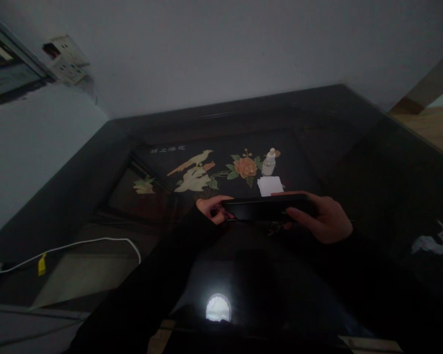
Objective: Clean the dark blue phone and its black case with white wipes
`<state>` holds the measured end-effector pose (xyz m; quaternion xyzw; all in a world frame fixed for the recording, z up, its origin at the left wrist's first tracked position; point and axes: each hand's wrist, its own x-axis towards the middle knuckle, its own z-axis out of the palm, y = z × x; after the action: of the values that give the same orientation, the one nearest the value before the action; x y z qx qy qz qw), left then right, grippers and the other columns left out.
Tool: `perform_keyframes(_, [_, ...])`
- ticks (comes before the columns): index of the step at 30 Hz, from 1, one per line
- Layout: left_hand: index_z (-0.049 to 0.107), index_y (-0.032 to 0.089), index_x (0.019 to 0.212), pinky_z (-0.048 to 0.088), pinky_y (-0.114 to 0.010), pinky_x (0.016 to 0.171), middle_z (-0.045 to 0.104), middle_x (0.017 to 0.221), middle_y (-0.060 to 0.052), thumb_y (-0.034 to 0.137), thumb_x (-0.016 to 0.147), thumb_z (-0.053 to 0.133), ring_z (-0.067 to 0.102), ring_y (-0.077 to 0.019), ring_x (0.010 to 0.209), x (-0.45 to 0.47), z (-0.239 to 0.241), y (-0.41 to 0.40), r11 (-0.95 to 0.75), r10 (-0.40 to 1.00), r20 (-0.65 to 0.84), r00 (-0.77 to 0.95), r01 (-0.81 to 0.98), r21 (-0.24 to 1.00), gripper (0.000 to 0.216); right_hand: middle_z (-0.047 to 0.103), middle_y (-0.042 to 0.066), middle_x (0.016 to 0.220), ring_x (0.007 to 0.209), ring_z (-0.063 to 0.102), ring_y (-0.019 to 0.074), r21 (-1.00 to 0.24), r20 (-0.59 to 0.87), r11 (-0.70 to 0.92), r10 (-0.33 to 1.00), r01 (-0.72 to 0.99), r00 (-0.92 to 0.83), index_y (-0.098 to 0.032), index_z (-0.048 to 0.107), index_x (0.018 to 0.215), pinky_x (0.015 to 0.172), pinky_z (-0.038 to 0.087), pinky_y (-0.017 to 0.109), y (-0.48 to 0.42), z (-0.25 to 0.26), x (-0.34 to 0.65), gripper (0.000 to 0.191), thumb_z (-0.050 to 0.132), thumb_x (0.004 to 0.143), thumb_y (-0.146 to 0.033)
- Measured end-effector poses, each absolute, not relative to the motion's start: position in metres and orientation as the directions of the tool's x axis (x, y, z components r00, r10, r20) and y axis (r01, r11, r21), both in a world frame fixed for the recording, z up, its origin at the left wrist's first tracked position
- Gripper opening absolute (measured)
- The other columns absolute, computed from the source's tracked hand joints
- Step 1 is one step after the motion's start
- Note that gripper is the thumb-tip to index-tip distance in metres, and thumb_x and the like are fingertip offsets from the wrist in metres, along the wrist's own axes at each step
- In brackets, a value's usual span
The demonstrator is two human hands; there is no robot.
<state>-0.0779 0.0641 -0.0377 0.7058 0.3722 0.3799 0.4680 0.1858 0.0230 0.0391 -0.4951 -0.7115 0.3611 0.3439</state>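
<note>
A flat black phone [260, 210] is held sideways above the dark glossy table [206, 110], its dark face tilted toward me. My left hand [214, 209] grips its left end, with the thumb at the lower edge. Around the right end closes my right hand [328, 219], thumb across the front and fingers behind. Just beyond the phone lies a small stack of white paper squares [270, 186], partly covered by the phone and fingers. Behind that stack stands a small clear bottle [269, 163] with a white cap and label.
Flowers and a bird [197, 160] decorate the tabletop. A white cable [92, 241] with a yellow tag [42, 264] runs along the left. Crumpled white paper [429, 244] lies at the right. Wall sockets [69, 59] are at upper left. A round light reflects near the front.
</note>
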Motion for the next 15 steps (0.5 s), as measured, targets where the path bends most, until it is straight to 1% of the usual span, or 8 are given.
perform_keyframes(5, [0.058,0.009,0.104,0.053,-0.02,0.061,0.07,0.067,-0.006,0.009,0.069,0.051,0.067,-0.0126,0.06,-0.079,-0.031,0.065,-0.346,0.864,0.206,0.459,0.246,0.905,0.036,0.066,-0.003,0.056,0.05,0.065,0.0141,-0.867,0.128,0.247,0.95,0.433,-0.286,-0.022,0.061,0.107,0.051,0.05,0.02,0.022,0.041,0.186,0.03,0.052,0.081,-0.034])
perform_keyframes(8, [0.059,0.01,0.1,0.052,-0.018,0.06,0.069,0.068,-0.005,0.006,0.067,0.05,0.065,-0.0112,0.059,-0.078,-0.024,0.064,-0.366,0.852,0.201,0.484,0.275,0.889,0.034,0.068,-0.002,0.062,0.049,0.064,0.0143,-0.886,0.107,0.216,0.956,0.411,-0.272,-0.023,0.063,0.104,0.049,0.049,0.022,0.022,0.043,0.187,0.029,0.054,0.08,-0.037])
perform_keyframes(10, [0.06,0.01,0.098,0.051,-0.017,0.058,0.069,0.067,-0.004,0.005,0.065,0.049,0.065,-0.0104,0.058,-0.079,-0.022,0.064,-0.388,0.84,0.219,0.497,0.267,0.882,0.035,0.068,-0.001,0.063,0.047,0.063,0.0146,-0.898,0.097,0.199,0.96,0.393,-0.264,-0.022,0.064,0.103,0.048,0.049,0.023,0.022,0.044,0.189,0.03,0.055,0.079,-0.038])
perform_keyframes(15, [0.059,0.009,0.104,0.052,-0.019,0.058,0.07,0.067,-0.005,0.006,0.066,0.049,0.066,-0.0125,0.059,-0.081,-0.029,0.065,-0.403,0.81,0.229,0.539,0.23,0.886,0.039,0.063,-0.003,0.05,0.042,0.06,0.0134,-0.913,0.085,0.187,0.956,0.363,-0.28,-0.022,0.066,0.102,0.045,0.048,0.022,0.022,0.046,0.193,0.033,0.057,0.078,-0.043])
